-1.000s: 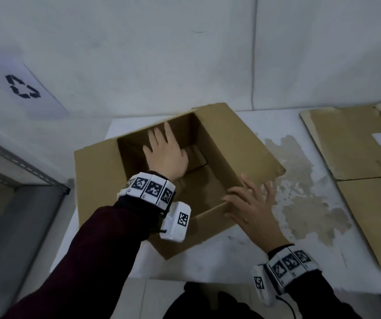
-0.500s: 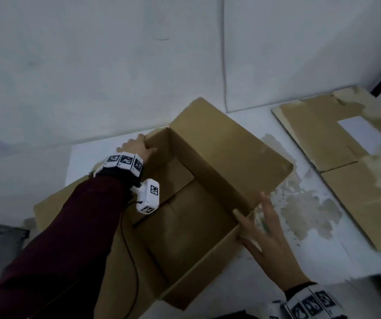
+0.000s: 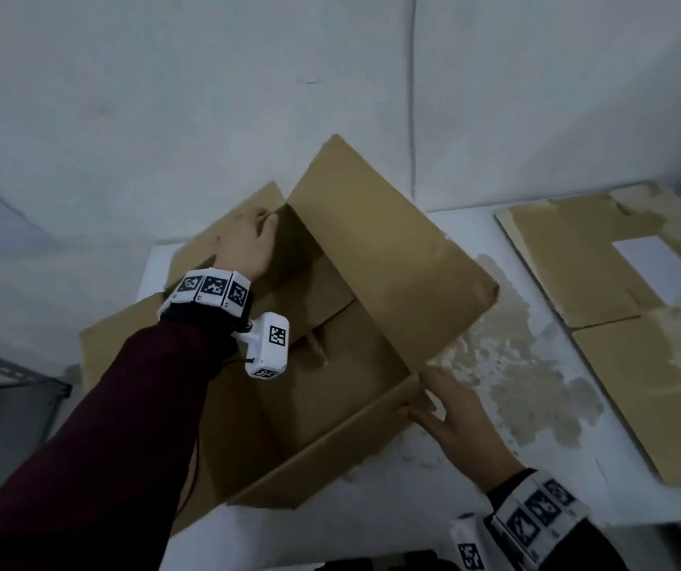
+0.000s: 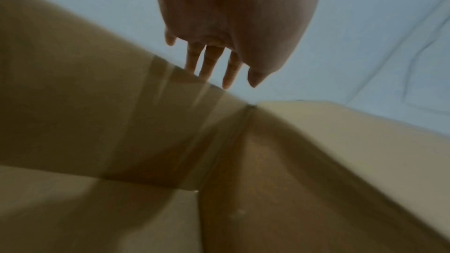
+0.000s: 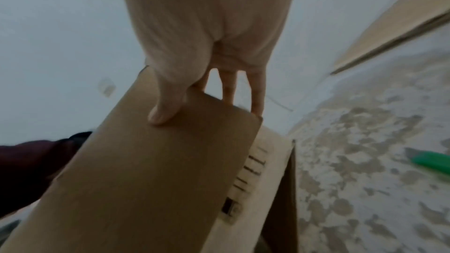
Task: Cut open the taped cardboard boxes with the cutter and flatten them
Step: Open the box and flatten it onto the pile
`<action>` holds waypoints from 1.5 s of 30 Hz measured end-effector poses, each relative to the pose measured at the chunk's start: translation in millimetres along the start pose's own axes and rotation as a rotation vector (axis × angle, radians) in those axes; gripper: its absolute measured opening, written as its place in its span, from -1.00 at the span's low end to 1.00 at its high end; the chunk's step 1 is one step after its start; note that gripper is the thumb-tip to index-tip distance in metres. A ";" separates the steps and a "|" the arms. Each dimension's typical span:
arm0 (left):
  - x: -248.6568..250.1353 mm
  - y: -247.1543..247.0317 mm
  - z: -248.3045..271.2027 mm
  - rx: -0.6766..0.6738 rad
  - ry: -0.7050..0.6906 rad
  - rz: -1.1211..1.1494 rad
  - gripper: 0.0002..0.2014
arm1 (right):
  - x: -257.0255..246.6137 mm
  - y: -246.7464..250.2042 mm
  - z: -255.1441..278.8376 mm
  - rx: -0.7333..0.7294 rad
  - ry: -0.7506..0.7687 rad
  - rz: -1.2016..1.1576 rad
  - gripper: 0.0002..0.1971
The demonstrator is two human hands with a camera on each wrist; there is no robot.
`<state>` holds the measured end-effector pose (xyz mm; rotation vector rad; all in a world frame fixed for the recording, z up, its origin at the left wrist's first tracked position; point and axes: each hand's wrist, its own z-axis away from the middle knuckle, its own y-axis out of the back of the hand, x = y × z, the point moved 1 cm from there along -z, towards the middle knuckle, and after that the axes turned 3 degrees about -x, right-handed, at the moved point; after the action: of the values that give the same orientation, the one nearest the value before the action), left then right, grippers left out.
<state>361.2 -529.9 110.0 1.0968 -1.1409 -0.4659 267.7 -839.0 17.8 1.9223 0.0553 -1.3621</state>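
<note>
Pinching box (image 3: 372,249) wall, right hand (image 3: 460,426).

**Cardboard box** (image 3: 384,257): brown, open-topped, skewed out of square, with its inner bottom flaps folded in. A clear tape strip (image 4: 175,118) runs over one wall. The left hand (image 3: 248,245) has its fingers over the far corner. The right hand (image 3: 458,422) pinches the near-right panel edge.

**Cutter** (image 5: 431,161): green, lying flat on the right hand's little-finger side, apart from the box.

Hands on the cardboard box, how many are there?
2. The left hand touches the box at its far corner, fingers over the edge. The right hand pinches the near right corner. No other hands show.
</note>
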 end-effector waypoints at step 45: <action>20.7 45.8 287.1 0.401 -0.044 0.185 -0.14 | 7.0 36.5 0.4 0.197 -0.637 -0.677 -0.23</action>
<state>103.6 -655.8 162.2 1.3133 -1.3975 -0.1167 286.4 -867.7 32.2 1.5827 0.2868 -2.4596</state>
